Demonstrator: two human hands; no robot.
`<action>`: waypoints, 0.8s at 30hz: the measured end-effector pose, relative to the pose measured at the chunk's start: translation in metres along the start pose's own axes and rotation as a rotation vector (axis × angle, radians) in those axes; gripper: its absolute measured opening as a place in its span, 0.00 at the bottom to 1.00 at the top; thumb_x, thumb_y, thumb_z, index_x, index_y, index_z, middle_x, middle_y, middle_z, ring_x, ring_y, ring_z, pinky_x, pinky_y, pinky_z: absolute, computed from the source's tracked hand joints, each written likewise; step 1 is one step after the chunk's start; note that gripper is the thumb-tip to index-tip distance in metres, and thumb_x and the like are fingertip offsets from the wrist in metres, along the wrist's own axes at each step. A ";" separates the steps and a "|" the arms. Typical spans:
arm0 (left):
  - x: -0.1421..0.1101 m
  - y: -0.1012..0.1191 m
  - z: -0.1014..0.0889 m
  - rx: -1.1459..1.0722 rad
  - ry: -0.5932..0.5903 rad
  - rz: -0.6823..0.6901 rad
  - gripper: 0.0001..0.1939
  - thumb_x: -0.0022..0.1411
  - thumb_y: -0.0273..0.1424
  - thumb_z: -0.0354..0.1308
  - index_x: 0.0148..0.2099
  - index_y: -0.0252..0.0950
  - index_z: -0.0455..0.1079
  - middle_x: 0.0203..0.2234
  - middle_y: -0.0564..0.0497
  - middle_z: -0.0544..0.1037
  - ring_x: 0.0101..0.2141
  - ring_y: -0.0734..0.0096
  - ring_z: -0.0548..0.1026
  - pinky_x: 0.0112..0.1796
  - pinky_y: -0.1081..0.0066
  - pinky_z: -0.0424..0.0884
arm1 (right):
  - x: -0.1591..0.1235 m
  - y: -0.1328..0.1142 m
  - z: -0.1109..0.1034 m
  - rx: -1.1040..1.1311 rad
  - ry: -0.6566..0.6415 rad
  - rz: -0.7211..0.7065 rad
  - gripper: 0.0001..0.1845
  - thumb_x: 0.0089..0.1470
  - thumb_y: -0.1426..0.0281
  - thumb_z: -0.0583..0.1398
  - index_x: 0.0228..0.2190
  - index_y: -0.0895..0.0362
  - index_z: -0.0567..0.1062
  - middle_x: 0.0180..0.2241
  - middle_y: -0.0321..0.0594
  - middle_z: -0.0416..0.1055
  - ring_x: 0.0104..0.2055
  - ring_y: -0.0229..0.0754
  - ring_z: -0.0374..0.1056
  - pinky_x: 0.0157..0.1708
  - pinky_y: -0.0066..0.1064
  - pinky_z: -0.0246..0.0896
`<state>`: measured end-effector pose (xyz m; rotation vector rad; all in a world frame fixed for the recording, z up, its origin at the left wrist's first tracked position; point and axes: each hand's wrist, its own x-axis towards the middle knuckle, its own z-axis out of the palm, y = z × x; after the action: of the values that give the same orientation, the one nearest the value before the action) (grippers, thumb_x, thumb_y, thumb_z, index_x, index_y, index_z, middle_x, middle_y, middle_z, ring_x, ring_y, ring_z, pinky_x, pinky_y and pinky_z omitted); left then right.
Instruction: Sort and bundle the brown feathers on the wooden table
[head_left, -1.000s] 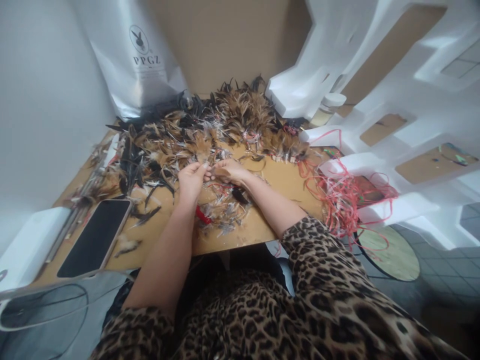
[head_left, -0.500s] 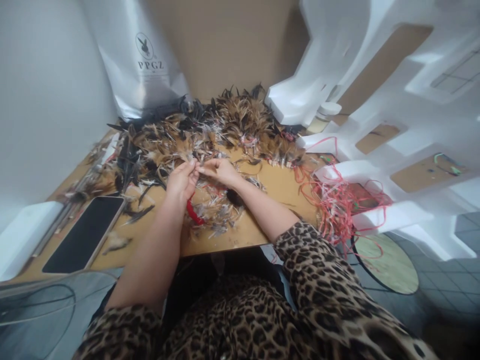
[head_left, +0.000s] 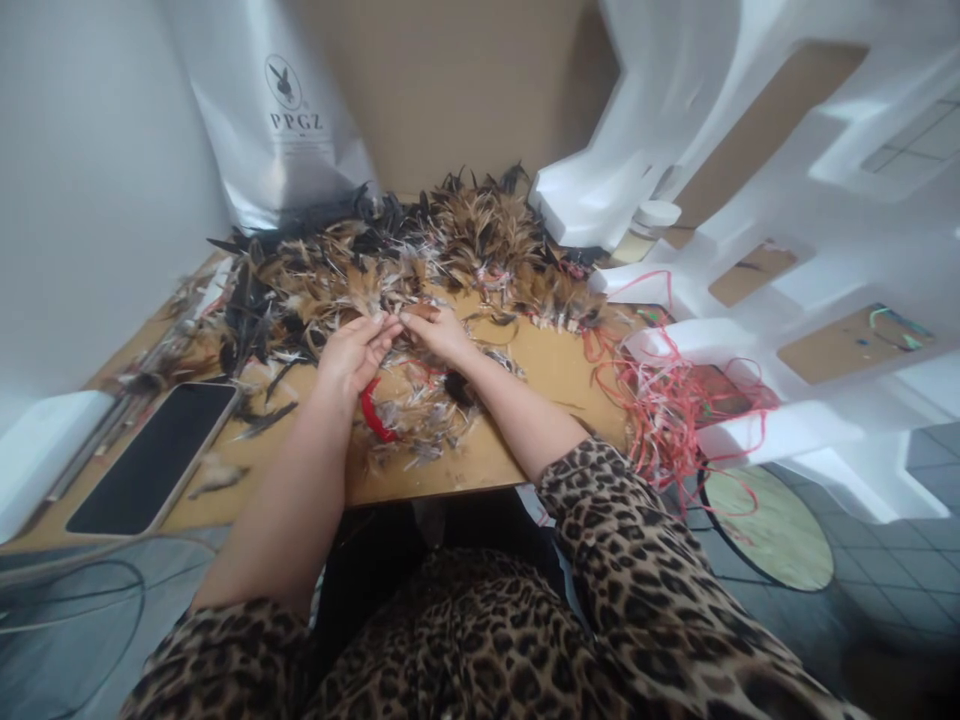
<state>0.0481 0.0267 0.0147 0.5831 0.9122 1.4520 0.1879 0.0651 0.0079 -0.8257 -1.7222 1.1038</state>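
My left hand point(head_left: 351, 355) and my right hand point(head_left: 442, 336) meet fingertip to fingertip over the table, just in front of a heap of brown and black feathers point(head_left: 337, 265). A small brown feather point(head_left: 421, 311) shows at the fingers of my right hand, which are pinched round it. My left hand is closed too, thumb against fingers; what lies in its pinch is too small to make out. Below my hands lie a curved red strip point(head_left: 373, 412) and loose feather scraps point(head_left: 431, 425) with pale quills.
On the left a phone point(head_left: 154, 460) lies beside a white box point(head_left: 52, 450). A silver bag point(head_left: 292, 170) stands behind the feathers. To the right are tangled pink ties point(head_left: 664, 420), white foam packing point(head_left: 735, 440) and a white-lidded jar point(head_left: 649, 225). A round stool point(head_left: 772, 525) stands below.
The brown feather now shows at my right fingers. My left hand has turned slightly, its fingers more spread along the pinch. The whole view has shifted a little.
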 end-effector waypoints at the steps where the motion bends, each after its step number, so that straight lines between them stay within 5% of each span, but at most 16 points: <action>1: 0.000 0.001 0.000 0.022 0.004 -0.003 0.02 0.55 0.21 0.57 0.32 0.28 0.71 0.27 0.46 0.78 0.28 0.75 0.77 0.22 0.85 0.68 | 0.001 -0.001 -0.003 -0.011 0.009 0.008 0.20 0.51 0.59 0.55 0.17 0.59 0.63 0.17 0.31 0.59 0.22 0.30 0.54 0.27 0.23 0.51; 9: -0.001 0.001 -0.002 0.106 -0.016 -0.023 0.02 0.54 0.21 0.57 0.31 0.26 0.70 0.26 0.45 0.78 0.19 0.83 0.72 0.18 0.86 0.65 | 0.005 -0.015 -0.037 0.069 -0.027 0.141 0.18 0.46 0.58 0.60 0.20 0.61 0.67 0.16 0.30 0.56 0.20 0.28 0.49 0.21 0.22 0.44; 16: -0.008 -0.001 0.004 0.138 -0.103 -0.153 0.04 0.55 0.19 0.55 0.31 0.25 0.71 0.25 0.43 0.78 0.20 0.80 0.74 0.16 0.87 0.64 | 0.007 -0.016 -0.039 -0.105 -0.154 -0.039 0.15 0.46 0.62 0.58 0.22 0.63 0.71 0.20 0.32 0.60 0.25 0.30 0.53 0.27 0.22 0.48; 24: -0.006 -0.007 0.002 0.218 -0.141 -0.153 0.04 0.54 0.18 0.57 0.28 0.25 0.72 0.22 0.44 0.77 0.20 0.80 0.74 0.18 0.86 0.67 | 0.009 -0.015 -0.038 -0.188 -0.151 -0.079 0.13 0.46 0.65 0.57 0.19 0.62 0.69 0.20 0.31 0.60 0.26 0.30 0.54 0.28 0.23 0.49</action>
<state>0.0542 0.0203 0.0116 0.7504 0.9881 1.1677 0.2189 0.0795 0.0323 -0.7975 -1.9914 0.9825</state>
